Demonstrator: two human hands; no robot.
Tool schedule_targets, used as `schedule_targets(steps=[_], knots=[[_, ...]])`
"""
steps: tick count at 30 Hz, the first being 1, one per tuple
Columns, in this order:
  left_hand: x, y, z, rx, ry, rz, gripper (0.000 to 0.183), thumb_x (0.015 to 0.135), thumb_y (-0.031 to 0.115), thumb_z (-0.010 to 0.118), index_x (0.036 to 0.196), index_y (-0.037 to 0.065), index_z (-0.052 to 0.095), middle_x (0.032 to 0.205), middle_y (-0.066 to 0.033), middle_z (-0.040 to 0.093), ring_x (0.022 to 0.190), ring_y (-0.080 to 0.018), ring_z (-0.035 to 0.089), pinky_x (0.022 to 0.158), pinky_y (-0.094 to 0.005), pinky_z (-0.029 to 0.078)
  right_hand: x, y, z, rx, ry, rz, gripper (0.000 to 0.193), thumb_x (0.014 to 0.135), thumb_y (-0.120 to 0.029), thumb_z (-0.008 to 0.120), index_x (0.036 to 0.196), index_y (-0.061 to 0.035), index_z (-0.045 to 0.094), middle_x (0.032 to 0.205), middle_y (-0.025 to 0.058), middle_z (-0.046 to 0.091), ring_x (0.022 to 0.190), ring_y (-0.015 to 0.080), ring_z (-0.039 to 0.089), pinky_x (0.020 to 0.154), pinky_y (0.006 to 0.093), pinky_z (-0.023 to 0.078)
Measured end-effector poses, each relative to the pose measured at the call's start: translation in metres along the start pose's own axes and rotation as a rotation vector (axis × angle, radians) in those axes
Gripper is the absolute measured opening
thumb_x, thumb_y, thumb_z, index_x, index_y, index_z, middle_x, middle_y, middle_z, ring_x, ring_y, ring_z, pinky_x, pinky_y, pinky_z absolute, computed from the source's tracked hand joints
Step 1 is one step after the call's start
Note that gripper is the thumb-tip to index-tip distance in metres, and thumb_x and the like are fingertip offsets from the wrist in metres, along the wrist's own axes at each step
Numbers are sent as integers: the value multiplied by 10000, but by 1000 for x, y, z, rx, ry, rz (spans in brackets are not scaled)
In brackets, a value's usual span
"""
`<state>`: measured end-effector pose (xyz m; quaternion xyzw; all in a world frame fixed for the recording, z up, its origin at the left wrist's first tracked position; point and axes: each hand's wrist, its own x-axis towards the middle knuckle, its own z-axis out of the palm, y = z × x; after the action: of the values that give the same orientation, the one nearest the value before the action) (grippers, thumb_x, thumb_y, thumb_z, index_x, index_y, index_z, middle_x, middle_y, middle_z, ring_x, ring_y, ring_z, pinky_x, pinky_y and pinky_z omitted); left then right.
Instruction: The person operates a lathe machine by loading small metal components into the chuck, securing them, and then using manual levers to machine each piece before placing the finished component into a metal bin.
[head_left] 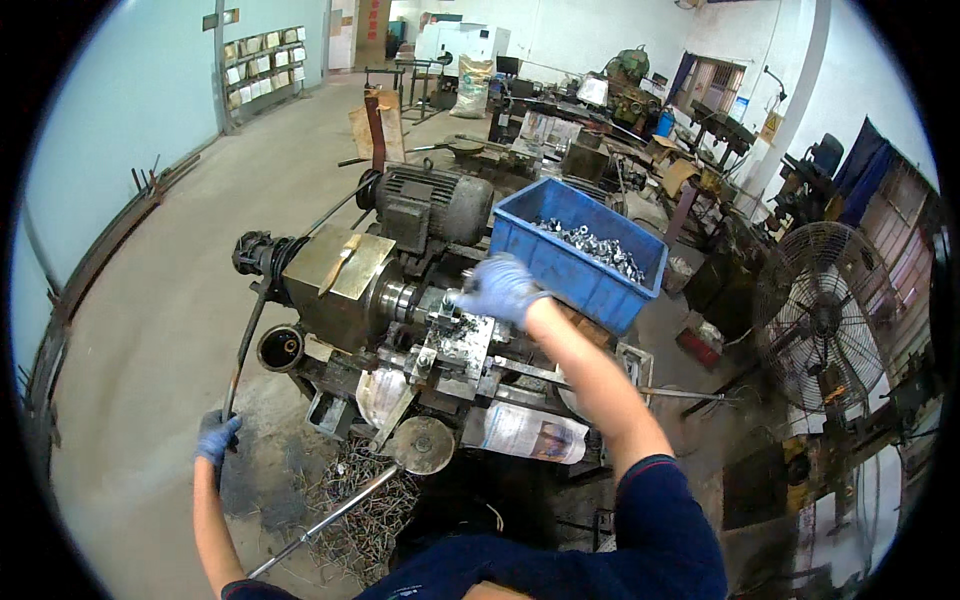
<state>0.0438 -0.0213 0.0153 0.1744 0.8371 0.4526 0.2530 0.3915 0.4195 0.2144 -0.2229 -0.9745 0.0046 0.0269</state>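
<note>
My left hand (pixel 216 436), in a blue glove, is closed around the lower end of a long black lever (pixel 245 345) at the left of a small lathe-like machine (pixel 345 285). My right hand (pixel 498 288), also gloved in blue, reaches over the machine's chuck and tool block (pixel 455 340), just in front of a blue plastic bin (pixel 560 270) filled with small shiny metal parts (pixel 590 245). Blur hides whether its fingers hold a part.
A grey electric motor (pixel 432 203) sits behind the machine. Metal shavings (pixel 350 500) lie on the floor below, beside a round handwheel (pixel 423 444). A large floor fan (pixel 820 315) stands to the right. Cluttered benches fill the back.
</note>
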Motion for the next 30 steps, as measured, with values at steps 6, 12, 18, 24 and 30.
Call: schedule_targets(steps=[6,12,18,24,30], knots=[[15,0,14,71,29,77,188,778,176,651,846,21,572,580,-55,524,425,-160,514,374,-301,423,-45,95,-21,-560,506,264,477,742,-543,576,949,-131,699,1140,191,589,1026,340,565,915,402,419],[19,-11,9,167,91,189,240,795,243,664,866,34,572,569,-40,505,444,-127,488,380,-273,391,-132,105,26,-21,512,333,460,735,-510,612,990,-134,681,1217,197,536,1082,372,518,955,429,384],[42,-38,-4,11,21,234,246,837,263,647,932,47,577,554,-20,504,407,-104,453,354,-247,388,-340,127,91,422,411,875,475,746,-503,637,924,-66,691,900,153,666,835,314,637,773,376,495],[99,-46,-25,-120,-126,-161,221,839,250,638,731,134,484,425,9,309,359,-111,300,356,-275,235,-563,82,170,376,107,1581,519,717,-536,636,874,-44,695,864,165,669,827,320,645,777,378,495],[111,-45,-8,-124,-48,-248,282,841,235,628,673,162,414,432,14,236,361,-122,245,376,-284,194,-652,16,260,553,-214,1633,597,682,-539,634,964,-14,668,1007,221,633,930,351,619,841,395,473]])
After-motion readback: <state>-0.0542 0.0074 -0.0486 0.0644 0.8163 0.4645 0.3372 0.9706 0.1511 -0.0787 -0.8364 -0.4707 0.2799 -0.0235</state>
